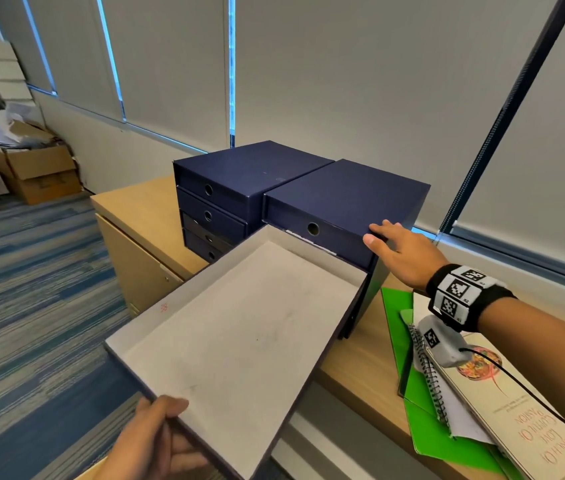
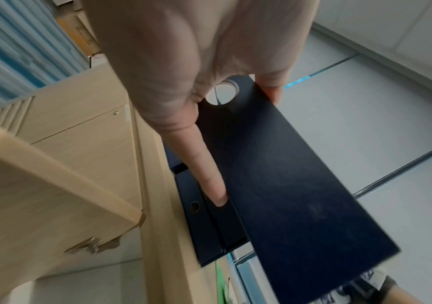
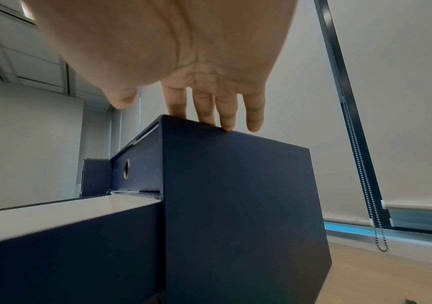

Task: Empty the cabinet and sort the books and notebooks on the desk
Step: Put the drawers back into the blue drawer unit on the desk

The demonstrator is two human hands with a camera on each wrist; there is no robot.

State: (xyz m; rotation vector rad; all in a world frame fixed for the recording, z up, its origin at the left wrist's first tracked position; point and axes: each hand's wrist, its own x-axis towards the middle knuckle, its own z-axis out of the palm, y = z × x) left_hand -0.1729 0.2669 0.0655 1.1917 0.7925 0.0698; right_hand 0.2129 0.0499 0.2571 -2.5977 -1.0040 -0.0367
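Two navy drawer cabinets stand side by side on the wooden desk (image 1: 128,206): the left cabinet (image 1: 239,174) and the right cabinet (image 1: 353,192). A drawer (image 1: 239,334) with an empty grey inside is pulled far out of the right cabinet. My left hand (image 1: 156,441) grips the drawer's front panel (image 2: 287,185), thumb over the rim. My right hand (image 1: 398,251) rests with straight fingers (image 3: 225,115) on the right cabinet's top front corner (image 3: 235,164). A pile of books and notebooks lies at the right: a green folder (image 1: 423,403), a spiral notebook (image 1: 430,379) and a cookbook (image 1: 530,427).
The left cabinet has several drawers pushed in, each with a round finger hole (image 1: 208,189). Below the desk top sits a wooden pedestal (image 1: 142,265). Cardboard boxes (image 1: 35,168) stand on the blue carpet at the far left. Window blinds run behind the desk.
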